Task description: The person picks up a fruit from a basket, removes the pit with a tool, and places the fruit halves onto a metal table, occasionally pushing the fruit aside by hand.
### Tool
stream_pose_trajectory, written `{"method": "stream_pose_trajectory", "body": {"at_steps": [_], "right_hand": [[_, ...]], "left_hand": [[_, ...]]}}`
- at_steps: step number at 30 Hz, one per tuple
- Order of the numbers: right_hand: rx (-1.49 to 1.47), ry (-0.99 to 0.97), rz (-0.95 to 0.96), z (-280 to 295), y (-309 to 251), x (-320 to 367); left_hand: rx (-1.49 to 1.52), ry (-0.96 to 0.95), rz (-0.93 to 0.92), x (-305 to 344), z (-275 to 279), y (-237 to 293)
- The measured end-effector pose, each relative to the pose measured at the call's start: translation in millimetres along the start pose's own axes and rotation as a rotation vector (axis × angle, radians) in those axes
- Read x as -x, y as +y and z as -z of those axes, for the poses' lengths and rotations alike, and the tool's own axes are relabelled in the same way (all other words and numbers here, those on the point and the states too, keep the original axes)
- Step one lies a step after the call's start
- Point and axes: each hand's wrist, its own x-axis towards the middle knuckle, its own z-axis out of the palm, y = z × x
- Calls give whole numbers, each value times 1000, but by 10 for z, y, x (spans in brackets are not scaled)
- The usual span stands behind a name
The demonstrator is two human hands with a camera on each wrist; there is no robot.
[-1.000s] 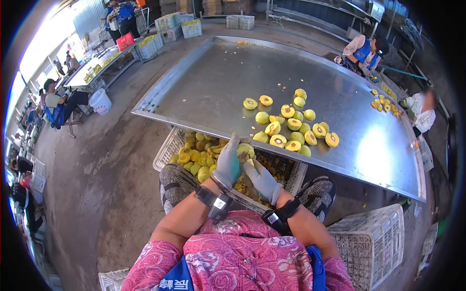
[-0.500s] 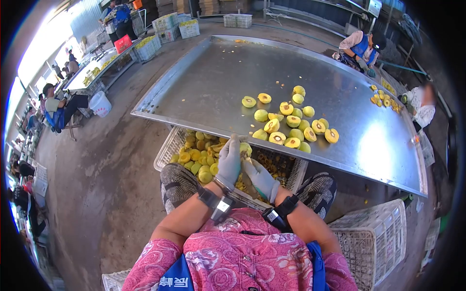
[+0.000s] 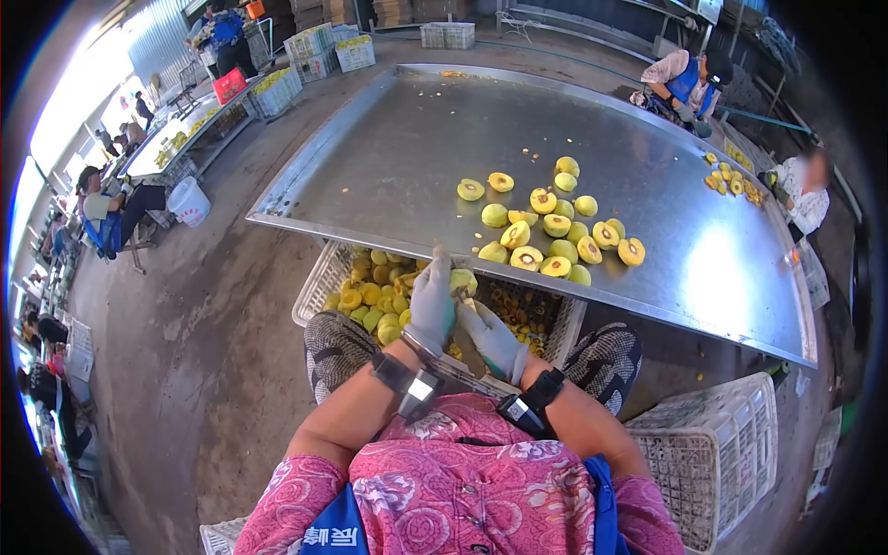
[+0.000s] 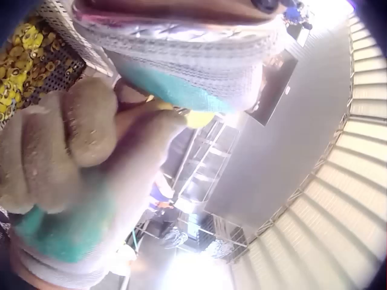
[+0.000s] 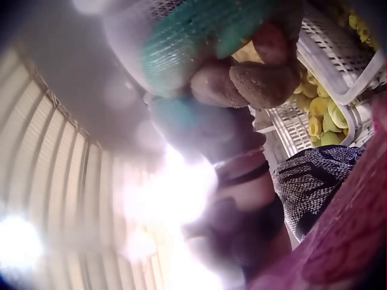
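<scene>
Just off the table's near edge, my gloved left hand [image 3: 432, 303] holds a yellow-green peach [image 3: 462, 279]. The fingers of that hand lie along the fruit's far left side. My gloved right hand [image 3: 493, 340] is curled in a fist close against the fruit's near side, its thumb pointing toward the peach. In the left wrist view, a slim brownish thing [image 4: 132, 113] shows at the fist's thumb side; I cannot tell what it is. A bit of the yellow peach [image 4: 201, 118] peeks out under the left glove. Halved peaches [image 3: 527, 258] with pits lie on the metal table [image 3: 370, 157].
Below the hands, between the knees, a white crate [image 3: 311, 289] holds peach halves [image 3: 370, 296] and dark scraps [image 3: 518, 314]. Another white crate [image 3: 712, 462] stands on the floor at right. Two people [image 3: 684, 83] sit along the table's right end. A white bucket [image 3: 189, 202] stands far left.
Both hands stay together around the peach, shifting only slightly. The yellow cut patch seen near the right thumb a second ago is less visible now. The whole head view has drifted a little.
</scene>
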Motion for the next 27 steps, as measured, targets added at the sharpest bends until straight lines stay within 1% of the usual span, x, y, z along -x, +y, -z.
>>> {"method": "stream_pose_trajectory", "body": {"at_steps": [1,3,4,5,6,7,8,10,12,13,15,16,18,19,21,22,23,25,27], "right_hand": [[8,3,-3,-2,-4,3],[25,9,-9,-12,-3,3],[32,35,86,-15,73,-49],[39,61,180,-14,216,-139],[46,86,275,-36,237,-164],[34,86,236,-39,251,-160],[22,86,197,-40,257,-147],[13,61,107,-51,160,-82],[18,8,6,-29,50,-24],[9,-4,12,-17,47,-26],[-9,-25,25,-2,48,-32],[-18,-3,39,-16,67,-39],[-35,42,71,-62,90,-50],[-16,27,65,-52,68,-40],[21,-4,49,-16,16,3],[-46,-73,5,27,14,9],[-115,-142,-42,79,21,23],[-108,-143,-55,83,47,5],[48,-11,6,-4,97,-59]], "left_hand": [[55,-26,123,9,-7,70],[-39,-28,57,29,-2,54],[-87,-29,24,41,3,49],[-156,-27,-85,30,24,-30],[-226,-25,-194,24,12,-109],[-295,-23,-304,10,19,-158],[-221,-5,-203,-8,51,-183],[-71,32,0,32,-24,-29],[-8,-35,95,3,44,39],[23,-69,143,-4,65,58],[-184,-45,-32,15,87,-49],[-287,-32,-121,16,98,-96],[-257,-16,-78,-8,103,-116],[-241,-9,-57,-16,91,-108],[-32,-137,144,-60,130,40],[74,-200,244,-66,143,106],[-2,-185,226,-52,152,115],[-156,-159,189,-38,158,123],[-350,-63,-43,-4,147,-41]]}}
